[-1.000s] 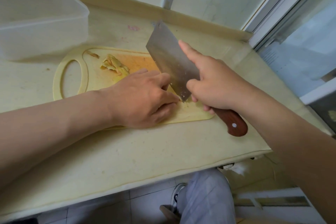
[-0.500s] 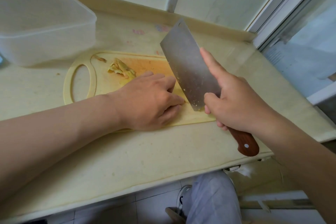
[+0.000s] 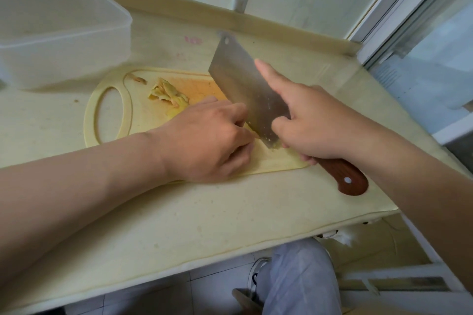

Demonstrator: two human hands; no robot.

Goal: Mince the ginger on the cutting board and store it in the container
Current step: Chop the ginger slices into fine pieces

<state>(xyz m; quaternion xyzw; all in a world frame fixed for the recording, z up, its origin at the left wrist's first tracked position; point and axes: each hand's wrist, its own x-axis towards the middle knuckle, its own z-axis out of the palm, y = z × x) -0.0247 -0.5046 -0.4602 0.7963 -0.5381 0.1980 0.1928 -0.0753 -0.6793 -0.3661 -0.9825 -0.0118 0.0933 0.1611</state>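
A pale yellow cutting board (image 3: 143, 120) lies on the counter. A heap of ginger peel and slices (image 3: 167, 92) sits on its far part. My left hand (image 3: 204, 140) rests on the board with curled fingers over a piece of ginger, which is mostly hidden beneath them. My right hand (image 3: 312, 125) grips a cleaver (image 3: 245, 89) by its brown wooden handle (image 3: 343, 176), forefinger stretched along the blade. The blade's edge is down on the board, right beside my left fingertips. A clear plastic container (image 3: 58, 33) stands at the far left.
The cream counter (image 3: 204, 212) ends in a front edge near me. A raised lip runs along the back wall, and a window frame (image 3: 384, 20) closes the right side. Below the counter I see a trouser leg and a shoe (image 3: 294, 279) on the tiled floor.
The cleaver rose off the board half a second ago and has come back down next to my left fingertips. My left hand stays over the ginger.
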